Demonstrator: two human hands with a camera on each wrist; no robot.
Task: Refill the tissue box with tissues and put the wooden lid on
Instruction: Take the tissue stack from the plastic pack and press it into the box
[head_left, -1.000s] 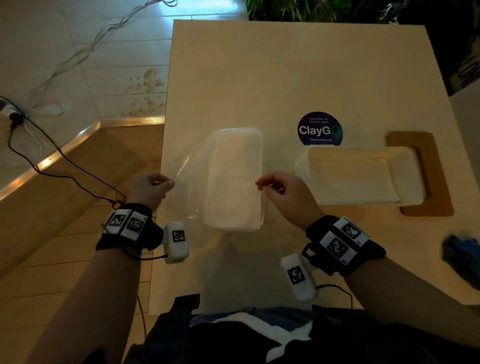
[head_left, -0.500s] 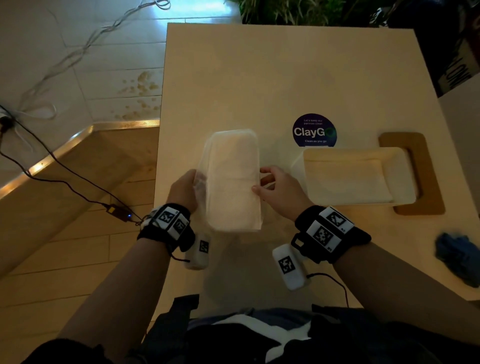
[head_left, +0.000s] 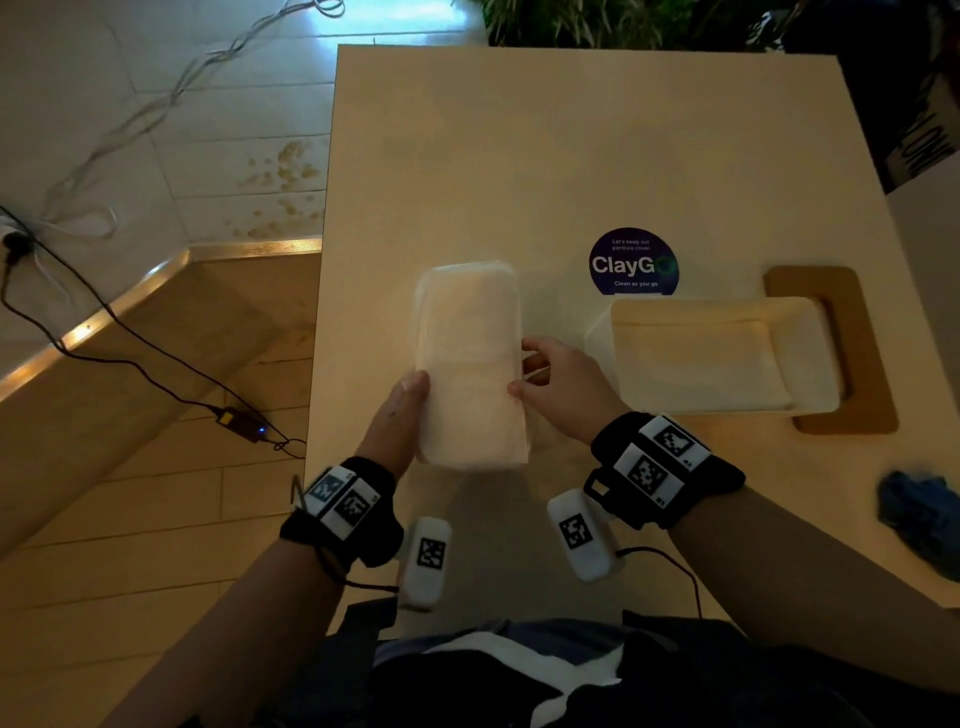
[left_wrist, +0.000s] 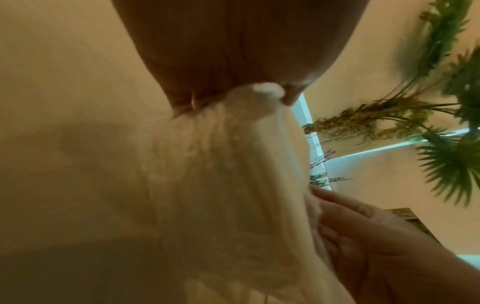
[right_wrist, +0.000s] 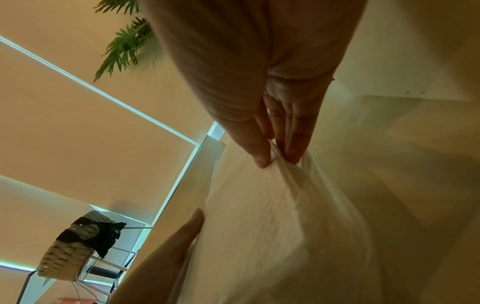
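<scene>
1. On the pale table (head_left: 571, 156), I take the tissue box (head_left: 810, 358) as my landmark: it stands open and white, its long axis running across my view, and looks empty, though dim light keeps me from being sure.

2. The wooden lid (head_left: 857, 332) lies flat under and beyond the right end of that box, a brown board (stiff, I judge, and easy to lift by its long edges).

3. The stack of tissues (head_left: 467, 364), well to the left of the box, lies with its long axis pointing away from me, at right angles to the box; a clear plastic wrap seems to cling round it. I judge it light, soft and prone to sag or fan, the film slippery, so it is best held by both long sides near the middle and turned a quarter before it goes in.

4. My left hand (head_left: 397, 415) lies along the stack's left side with fingers straight, pressing, not curled.

5. My right hand (head_left: 561, 384) pinches the stack's right edge between thumb and fingers (right_wrist: 296, 142).
</scene>
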